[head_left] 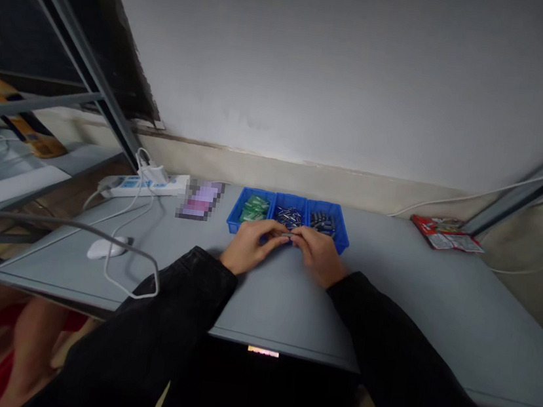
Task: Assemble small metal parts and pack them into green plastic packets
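My left hand (250, 246) and my right hand (317, 254) meet just in front of three blue bins, fingertips pinched together. Between them is a small thin grey piece (288, 234), too small to make out its kind. Green pieces (255, 208) fill the left bin (234, 217). In the middle bin (292, 199) lie thin shiny metal pins or screws (290, 216). Dark, short cylindrical pieces (322, 223) are in the right bin (342, 232). My fingers hide the front edges of the middle and right bins.
Left of the bins are a blurred-out phone-like object (201, 200), a white power strip (148, 185) and a white mouse (106, 247), with loose white cables (129, 292). A red packet (446, 234) lies at the right. A person's bare leg (33, 346) shows at lower left.
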